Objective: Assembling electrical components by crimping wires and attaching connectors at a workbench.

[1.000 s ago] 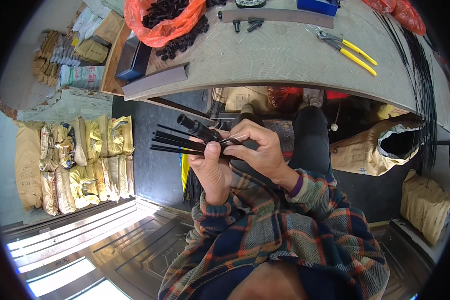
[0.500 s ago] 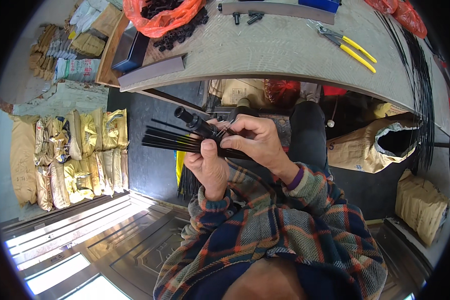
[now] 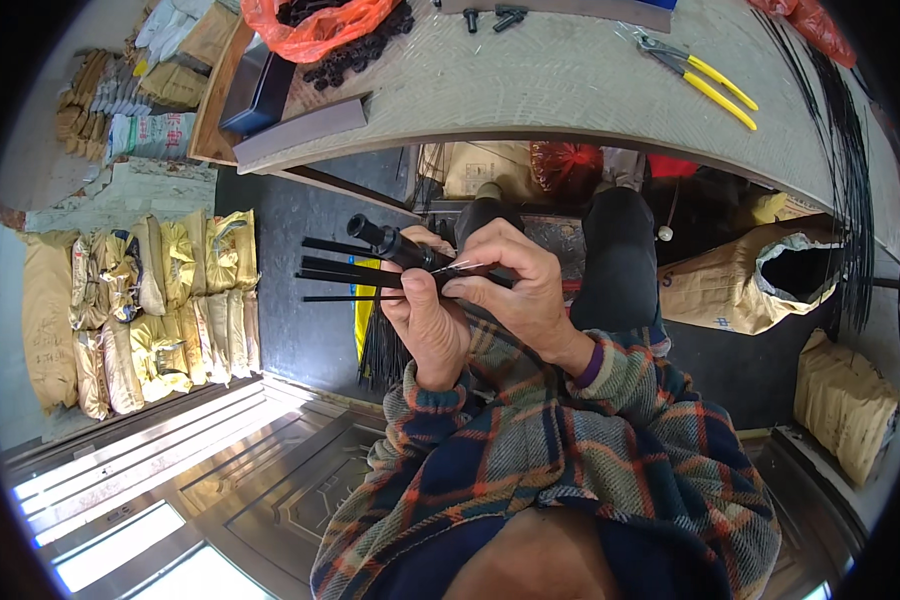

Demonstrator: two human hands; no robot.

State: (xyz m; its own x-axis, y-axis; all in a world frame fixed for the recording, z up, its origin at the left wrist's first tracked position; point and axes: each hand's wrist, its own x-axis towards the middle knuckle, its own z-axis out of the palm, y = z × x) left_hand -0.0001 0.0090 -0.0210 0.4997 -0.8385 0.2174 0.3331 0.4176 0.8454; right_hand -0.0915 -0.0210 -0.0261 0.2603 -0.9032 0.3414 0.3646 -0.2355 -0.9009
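My left hand (image 3: 425,315) is closed around a bundle of thin black rods (image 3: 342,270), whose ends fan out to the left. A black ribbed tubular fitting (image 3: 388,243) lies on top of the bundle, also held by that hand. Close against it, my right hand (image 3: 515,275) pinches thumb to forefinger at the fitting's lower end. Fine, pale wire-like strands (image 3: 457,268) show between the two hands; how they are joined to the fitting is hidden by the fingers.
Ahead stands a workbench (image 3: 530,90) with yellow-handled pliers (image 3: 698,80), a red plastic bag (image 3: 320,25) and small black fittings (image 3: 360,55). Long black strands (image 3: 850,200) hang over its right side. An open paper sack (image 3: 740,285) lies at right; wrapped bundles (image 3: 155,310) lie at left.
The black rods have shifted and spread, with one now apart below the rest. My right fingers have drawn in closer to the fitting. The view has tilted slightly.
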